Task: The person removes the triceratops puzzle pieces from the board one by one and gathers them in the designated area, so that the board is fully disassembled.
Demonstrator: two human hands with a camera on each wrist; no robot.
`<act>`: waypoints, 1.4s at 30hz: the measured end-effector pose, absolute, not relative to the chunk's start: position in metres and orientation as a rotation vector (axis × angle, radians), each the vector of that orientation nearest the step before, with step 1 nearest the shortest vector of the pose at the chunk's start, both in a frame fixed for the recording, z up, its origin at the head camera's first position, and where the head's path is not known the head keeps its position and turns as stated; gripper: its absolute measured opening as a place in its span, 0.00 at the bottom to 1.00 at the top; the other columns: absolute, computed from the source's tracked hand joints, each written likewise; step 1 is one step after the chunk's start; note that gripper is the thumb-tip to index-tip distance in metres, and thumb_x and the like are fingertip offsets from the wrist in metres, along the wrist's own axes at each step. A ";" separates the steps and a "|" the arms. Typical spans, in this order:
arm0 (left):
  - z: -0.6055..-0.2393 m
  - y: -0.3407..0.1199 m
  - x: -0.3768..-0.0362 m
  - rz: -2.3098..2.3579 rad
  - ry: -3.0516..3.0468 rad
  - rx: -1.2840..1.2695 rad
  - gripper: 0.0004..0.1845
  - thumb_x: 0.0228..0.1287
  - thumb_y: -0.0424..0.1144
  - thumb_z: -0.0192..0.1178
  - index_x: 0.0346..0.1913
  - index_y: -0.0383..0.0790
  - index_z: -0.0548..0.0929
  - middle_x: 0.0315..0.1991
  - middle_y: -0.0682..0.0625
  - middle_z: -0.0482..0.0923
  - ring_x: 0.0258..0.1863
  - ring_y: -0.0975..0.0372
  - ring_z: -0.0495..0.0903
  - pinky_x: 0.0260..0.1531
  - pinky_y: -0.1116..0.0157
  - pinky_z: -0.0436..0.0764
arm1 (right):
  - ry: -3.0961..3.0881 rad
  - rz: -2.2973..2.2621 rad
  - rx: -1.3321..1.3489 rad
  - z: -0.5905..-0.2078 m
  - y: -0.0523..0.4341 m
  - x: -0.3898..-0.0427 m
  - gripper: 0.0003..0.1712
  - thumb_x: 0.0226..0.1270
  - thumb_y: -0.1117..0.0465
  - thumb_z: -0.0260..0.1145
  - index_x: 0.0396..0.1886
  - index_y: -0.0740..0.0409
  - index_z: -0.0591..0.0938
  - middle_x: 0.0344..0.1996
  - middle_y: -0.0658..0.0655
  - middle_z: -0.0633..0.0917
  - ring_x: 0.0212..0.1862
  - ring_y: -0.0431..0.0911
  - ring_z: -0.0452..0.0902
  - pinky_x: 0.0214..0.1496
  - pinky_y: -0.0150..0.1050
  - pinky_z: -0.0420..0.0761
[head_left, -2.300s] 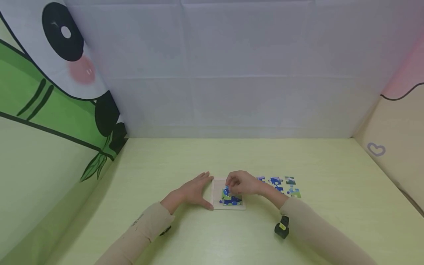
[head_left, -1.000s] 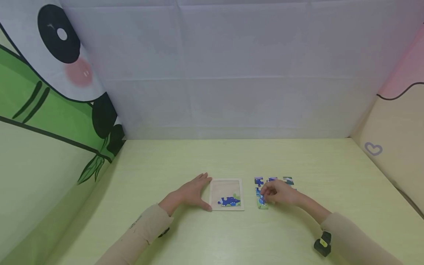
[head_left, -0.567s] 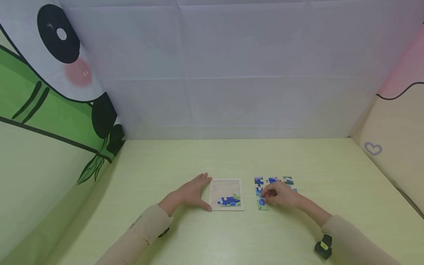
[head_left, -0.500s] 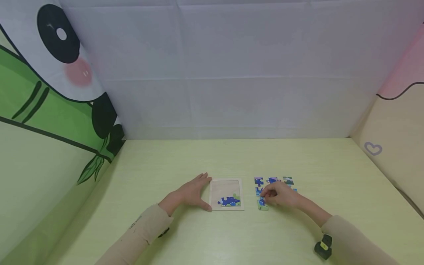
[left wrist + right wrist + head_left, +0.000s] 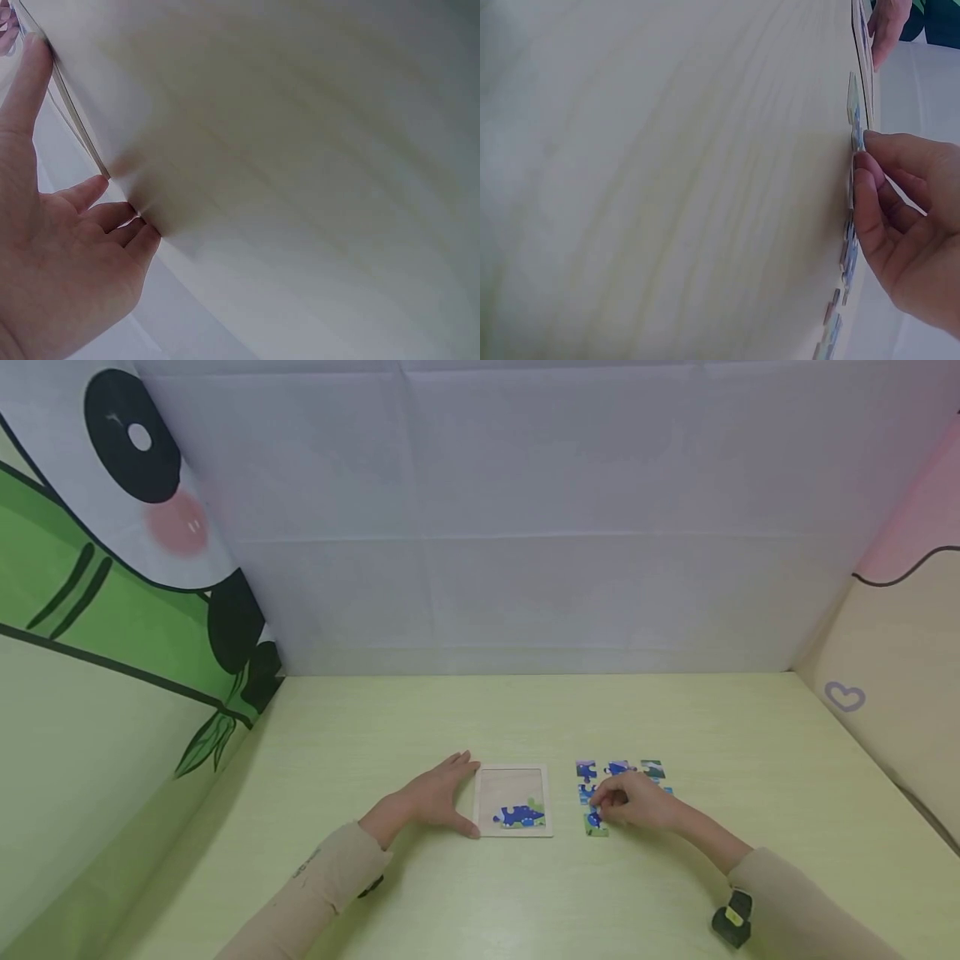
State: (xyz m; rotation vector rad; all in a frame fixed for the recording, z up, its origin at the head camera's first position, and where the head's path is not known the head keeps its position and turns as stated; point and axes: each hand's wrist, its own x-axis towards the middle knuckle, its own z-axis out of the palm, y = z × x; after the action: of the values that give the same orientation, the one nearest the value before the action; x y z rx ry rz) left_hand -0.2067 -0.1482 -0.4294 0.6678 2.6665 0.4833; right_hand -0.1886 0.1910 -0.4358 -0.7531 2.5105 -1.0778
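Note:
My left hand rests along the left edge of a shallow wooden puzzle tray, thumb at its near corner and fingers at its far corner. In the left wrist view, the fingers touch the tray's edge. Joined blue and green puzzle pieces lie in the tray's lower part. To the right, my right hand pinches a blue and green puzzle piece low on the table, at the near left of the loose pieces. Its fingertips partly cover that piece. In the right wrist view, thumb and curled index finger meet at the piece.
Several loose puzzle pieces lie right of the tray, among them a purple-blue piece, a wider blue piece and a dark green piece. My right hand hides some. The pale table ends at a white back wall.
My right hand has moved from over the tray to the loose pieces at the right, and a piece has left the tray. Lately the pinched piece shifts slightly nearer; my left hand stays at the tray.

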 end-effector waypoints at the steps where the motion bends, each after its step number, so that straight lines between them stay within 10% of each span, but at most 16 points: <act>1: -0.429 -0.148 -0.207 0.485 2.666 0.671 0.57 0.36 0.60 0.71 0.69 0.41 0.56 0.72 0.43 0.46 0.71 0.51 0.43 0.68 0.51 0.53 | 2.507 -1.078 -0.758 -0.435 0.191 -0.189 0.07 0.56 0.69 0.64 0.35 0.62 0.83 0.27 0.49 0.81 0.28 0.35 0.70 0.29 0.27 0.74; 42: -0.428 -0.149 -0.208 0.489 2.652 0.678 0.56 0.37 0.61 0.70 0.69 0.41 0.56 0.72 0.43 0.45 0.71 0.51 0.43 0.67 0.51 0.54 | 2.418 -1.066 -0.984 -0.432 0.088 -0.211 0.08 0.53 0.68 0.67 0.35 0.61 0.83 0.30 0.52 0.84 0.28 0.35 0.71 0.30 0.26 0.74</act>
State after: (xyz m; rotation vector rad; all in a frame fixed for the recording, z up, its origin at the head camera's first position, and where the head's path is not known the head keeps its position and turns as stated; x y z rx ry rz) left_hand -0.2082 -0.1490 -0.4284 0.6778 2.6516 0.4885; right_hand -0.2112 0.0881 -0.4324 -0.9843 2.4176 -1.0656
